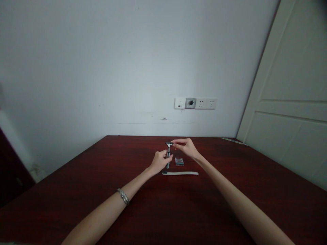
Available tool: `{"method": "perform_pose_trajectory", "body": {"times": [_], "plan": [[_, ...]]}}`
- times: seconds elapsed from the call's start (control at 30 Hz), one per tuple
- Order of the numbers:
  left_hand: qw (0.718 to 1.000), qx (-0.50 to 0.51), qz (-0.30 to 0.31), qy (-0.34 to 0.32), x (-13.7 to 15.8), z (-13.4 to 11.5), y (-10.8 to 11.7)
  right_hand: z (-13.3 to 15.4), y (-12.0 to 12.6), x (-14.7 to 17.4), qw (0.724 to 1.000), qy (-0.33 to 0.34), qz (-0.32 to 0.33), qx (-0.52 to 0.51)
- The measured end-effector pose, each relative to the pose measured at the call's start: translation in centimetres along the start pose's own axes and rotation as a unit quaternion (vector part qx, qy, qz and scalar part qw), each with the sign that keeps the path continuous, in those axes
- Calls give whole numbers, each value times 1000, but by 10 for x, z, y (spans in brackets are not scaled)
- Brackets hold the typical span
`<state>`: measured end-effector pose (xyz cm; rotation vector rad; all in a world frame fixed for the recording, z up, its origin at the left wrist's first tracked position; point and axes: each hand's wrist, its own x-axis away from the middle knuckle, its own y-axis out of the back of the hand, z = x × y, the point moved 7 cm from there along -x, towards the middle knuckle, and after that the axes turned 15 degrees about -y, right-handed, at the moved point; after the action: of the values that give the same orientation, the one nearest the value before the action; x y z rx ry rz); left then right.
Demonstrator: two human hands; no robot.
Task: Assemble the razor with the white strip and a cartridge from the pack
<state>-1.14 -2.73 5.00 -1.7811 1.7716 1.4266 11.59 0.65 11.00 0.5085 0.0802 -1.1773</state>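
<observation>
A razor [168, 154] with a dark head and a silver-and-black handle stands upright over the table. My left hand [160, 161] is closed round its handle, with thumb and fingers on either side. At the right end of the razor's head, my right hand [186, 147] pinches with thumb and fingers. Below my right hand a small clear case [179, 161] lies on the table; its contents are too small to make out. A white toothbrush [182, 173] with dark bristles at its left end lies crosswise in front of the razor.
The dark red table [163, 211] reaches back to a pale wall. Wall sockets [206, 103] sit above its far edge. A whitish panelled door [288, 119] stands along the right side, and a thin pale strip [233, 141] lies at the far right corner.
</observation>
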Motion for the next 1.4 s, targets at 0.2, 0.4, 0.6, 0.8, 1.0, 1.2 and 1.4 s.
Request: {"method": "perform_pose_trajectory", "body": {"times": [0.2,0.4,0.6,0.8,1.0,1.2,1.4], "plan": [[1000,-24,-1,-2,-1,-1,0,5,-2,3,1000,21,5,0],[1000,-23,-12,6,0,1,0,5,-3,3,1000,28,-2,10],[1000,-7,0,10,-1,1,0,3,-4,2,1000,30,6,6],[999,18,26,4,-7,5,3,-9,-3,-2,999,2,-9,-37],[992,112,23,59,-15,17,6,-12,18,-7,997,-40,-45,-54],[966,237,-11,103,-30,21,15,-17,4,-3,988,-106,92,60],[959,255,3,126,-29,27,19,-9,-21,6,979,-52,86,177]]}}
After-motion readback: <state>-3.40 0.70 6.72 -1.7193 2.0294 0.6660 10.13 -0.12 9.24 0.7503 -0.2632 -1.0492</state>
